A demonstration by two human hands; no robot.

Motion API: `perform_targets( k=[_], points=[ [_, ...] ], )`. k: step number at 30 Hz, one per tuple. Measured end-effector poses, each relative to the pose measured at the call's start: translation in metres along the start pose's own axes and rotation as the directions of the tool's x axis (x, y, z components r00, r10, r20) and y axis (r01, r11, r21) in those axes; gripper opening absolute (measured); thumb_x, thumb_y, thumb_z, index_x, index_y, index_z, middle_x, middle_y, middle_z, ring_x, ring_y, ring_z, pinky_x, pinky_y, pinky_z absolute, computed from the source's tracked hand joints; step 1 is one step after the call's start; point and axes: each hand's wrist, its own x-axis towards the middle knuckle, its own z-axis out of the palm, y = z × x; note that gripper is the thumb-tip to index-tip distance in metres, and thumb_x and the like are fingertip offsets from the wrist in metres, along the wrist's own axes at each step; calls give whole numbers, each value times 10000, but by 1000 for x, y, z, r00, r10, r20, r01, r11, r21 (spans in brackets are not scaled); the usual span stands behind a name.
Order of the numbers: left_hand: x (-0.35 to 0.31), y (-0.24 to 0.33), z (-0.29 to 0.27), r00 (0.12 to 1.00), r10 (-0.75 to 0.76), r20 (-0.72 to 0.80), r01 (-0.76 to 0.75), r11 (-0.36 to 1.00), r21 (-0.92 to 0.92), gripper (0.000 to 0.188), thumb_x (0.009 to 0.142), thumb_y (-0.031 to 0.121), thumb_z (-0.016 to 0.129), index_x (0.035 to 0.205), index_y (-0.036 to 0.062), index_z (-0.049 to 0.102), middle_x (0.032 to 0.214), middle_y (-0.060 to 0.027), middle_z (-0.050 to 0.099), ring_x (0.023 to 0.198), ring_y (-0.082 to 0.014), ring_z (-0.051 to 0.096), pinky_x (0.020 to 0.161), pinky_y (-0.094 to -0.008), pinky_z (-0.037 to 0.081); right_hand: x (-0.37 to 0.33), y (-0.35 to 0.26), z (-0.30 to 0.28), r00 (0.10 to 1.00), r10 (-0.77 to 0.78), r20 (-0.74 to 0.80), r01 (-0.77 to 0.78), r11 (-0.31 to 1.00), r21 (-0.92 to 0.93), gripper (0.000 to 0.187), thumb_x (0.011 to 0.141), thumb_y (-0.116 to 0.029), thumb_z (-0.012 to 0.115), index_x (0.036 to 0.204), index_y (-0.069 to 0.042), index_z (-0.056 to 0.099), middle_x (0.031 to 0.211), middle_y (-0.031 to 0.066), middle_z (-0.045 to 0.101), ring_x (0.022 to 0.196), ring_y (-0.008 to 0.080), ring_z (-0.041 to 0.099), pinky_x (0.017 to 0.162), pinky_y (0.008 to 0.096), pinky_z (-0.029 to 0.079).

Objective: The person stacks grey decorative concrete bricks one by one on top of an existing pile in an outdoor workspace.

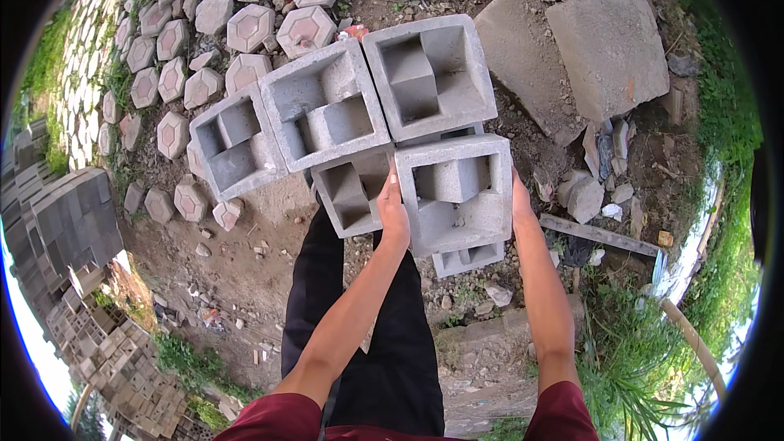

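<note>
Between my two hands is a square grey concrete block (454, 224) with stepped hollows, near the front right of a stack of similar blocks. My left hand (393, 211) grips its left side, and my right hand (521, 200) presses against its right side, with most of the fingers hidden. Directly beyond it lies another concrete block (469, 82). To the left, a middle block (333, 91) and a left block (255, 170) complete a slanting row. Partly covered lower blocks show beneath, one (351, 184) beside my left hand. Whether the gripped block rests on those below, I cannot tell.
Hexagonal pavers (251, 27) with pinkish centres cover the ground at the far left. Broken concrete slabs (608, 45) lie at the far right, with rubble and a plank (600, 233) nearer. Stacked grey blocks (69, 212) stand at the left. Plants (637, 359) grow at the near right.
</note>
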Motion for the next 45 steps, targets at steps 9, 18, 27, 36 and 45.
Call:
perform_targets(
  k=[9, 18, 27, 36, 45],
  points=[
    [23, -9, 14, 992, 117, -42, -118, 993, -26, 415, 967, 182, 424, 1291, -78, 408, 1323, -119, 461, 1169, -131, 438, 996, -251, 309, 34, -10, -17, 995, 84, -48, -83, 996, 27, 463, 968, -369, 354, 1282, -47, 465, 1226, 55, 532, 1105, 182, 506, 945, 315, 392],
    [26, -18, 7, 984, 163, -77, -165, 986, -21, 400, 968, 165, 403, 1284, -80, 413, 1327, -123, 458, 1171, -118, 423, 998, -244, 294, 55, 0, -24, 987, 75, -142, -89, 991, -97, 451, 954, -371, 376, 1254, -53, 484, 1190, 65, 548, 1060, 195, 529, 923, 318, 410],
    [30, -26, 6, 977, 182, -112, -184, 983, -7, 393, 968, 167, 399, 1278, -73, 430, 1210, -92, 552, 998, -92, 489, 887, -220, 358, 66, 2, -24, 997, 60, -39, -60, 998, -2, 445, 947, -360, 396, 1248, -44, 485, 1162, 80, 556, 1049, 203, 534, 913, 334, 421],
    [38, -19, 11, 971, 238, 32, -240, 966, 94, 480, 996, 315, 287, 1193, -77, 484, 979, -37, 557, 876, -113, 453, 832, -243, 364, 84, 5, -41, 999, 42, 32, -45, 994, 95, 425, 932, -362, 449, 1189, -41, 554, 1066, 63, 616, 923, 167, 580, 819, 303, 457],
    [0, 63, -27, 957, -277, 85, 253, 942, 221, 613, 954, 450, 331, 1315, -44, 384, 1336, -170, 441, 1260, -244, 395, 1028, -383, 299, -25, -25, -2, 812, -422, -403, 126, 801, -585, 616, 920, -506, 398, 1102, 52, 585, 1085, 137, 619, 1010, 227, 573, 887, 326, 410]
  ],
)
